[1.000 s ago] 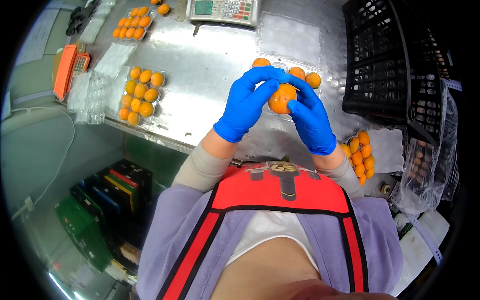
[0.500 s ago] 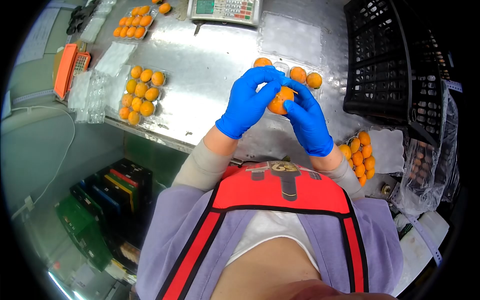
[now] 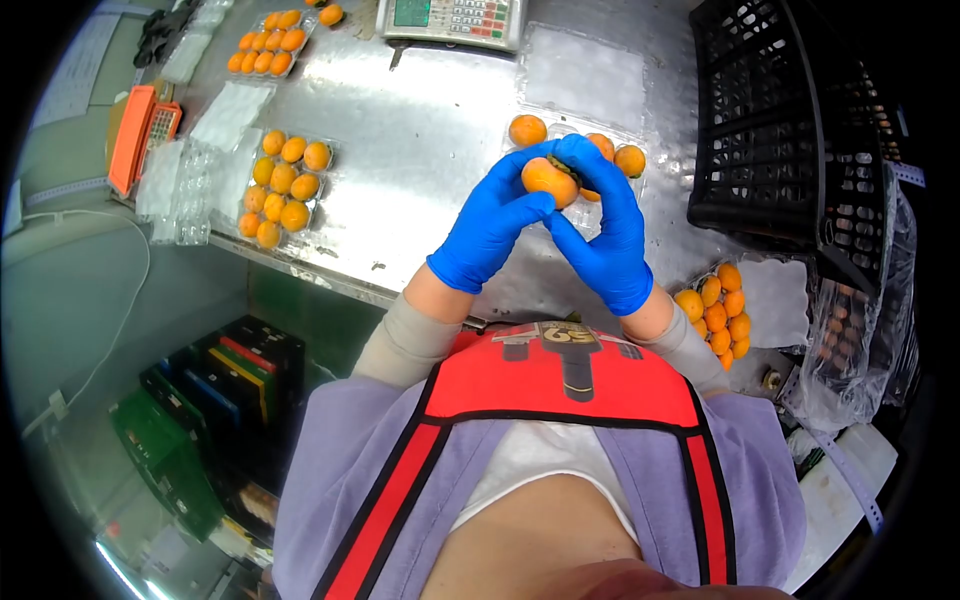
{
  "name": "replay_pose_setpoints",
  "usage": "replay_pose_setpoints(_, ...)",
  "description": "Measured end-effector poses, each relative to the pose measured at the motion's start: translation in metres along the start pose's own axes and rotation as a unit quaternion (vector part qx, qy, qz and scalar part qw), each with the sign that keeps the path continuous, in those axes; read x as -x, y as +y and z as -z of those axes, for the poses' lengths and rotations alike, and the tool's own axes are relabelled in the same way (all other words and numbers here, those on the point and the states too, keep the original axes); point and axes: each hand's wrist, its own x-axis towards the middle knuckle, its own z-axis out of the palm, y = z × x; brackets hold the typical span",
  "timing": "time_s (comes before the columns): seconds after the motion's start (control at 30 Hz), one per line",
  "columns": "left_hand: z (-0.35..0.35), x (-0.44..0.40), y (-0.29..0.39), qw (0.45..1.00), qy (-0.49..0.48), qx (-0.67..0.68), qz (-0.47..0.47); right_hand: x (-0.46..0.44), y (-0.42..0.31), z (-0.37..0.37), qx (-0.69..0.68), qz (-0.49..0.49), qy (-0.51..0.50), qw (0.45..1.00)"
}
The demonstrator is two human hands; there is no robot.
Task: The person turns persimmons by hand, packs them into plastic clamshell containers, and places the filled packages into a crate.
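Observation:
An orange fruit (image 3: pixel 549 181) with a dark green calyx is held between my two blue-gloved hands. My left hand (image 3: pixel 492 222) has its fingers round the fruit's left side. From the right, my right hand (image 3: pixel 612 235) closes on the fruit near the calyx, its thumb close to the left thumb. Just beyond the hands lies a clear plastic tray (image 3: pixel 566 128) with a few orange fruits, one (image 3: pixel 528 130) at its left and one (image 3: pixel 629 161) at its right. The hands partly cover this tray.
Filled fruit trays stand at the left (image 3: pixel 283 187), the far left (image 3: pixel 268 44) and the right (image 3: pixel 718 312). A scale (image 3: pixel 455 22) sits at the far edge, a black crate (image 3: pixel 752 130) at the right. An orange device (image 3: pixel 130 143) is at the left.
The fruit has been turned so that its calyx now shows. My right hand's fingers have shifted around it, and both hands have moved slightly.

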Motion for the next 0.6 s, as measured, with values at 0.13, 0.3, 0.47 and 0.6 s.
replay_pose_setpoints(0.13, 0.004, -0.003, 0.001, 0.996, 0.008, -0.051, -0.080, 0.002, 0.008, 0.011, -0.090, -0.062, 0.032, 0.993)
replay_pose_setpoints(0.3, 0.042, -0.013, -0.019, 0.882, 0.132, -0.428, -0.146, 0.013, 0.066, 0.042, -0.076, -0.176, 0.114, 0.975)
replay_pose_setpoints(0.47, 0.069, -0.031, -0.039, 0.736, 0.160, -0.637, -0.164, 0.033, 0.100, 0.053, -0.076, -0.232, 0.117, 0.963)
replay_pose_setpoints(0.6, 0.070, -0.046, -0.042, 0.642, 0.136, -0.737, -0.162, 0.038, 0.106, 0.044, -0.033, -0.271, 0.090, 0.958)
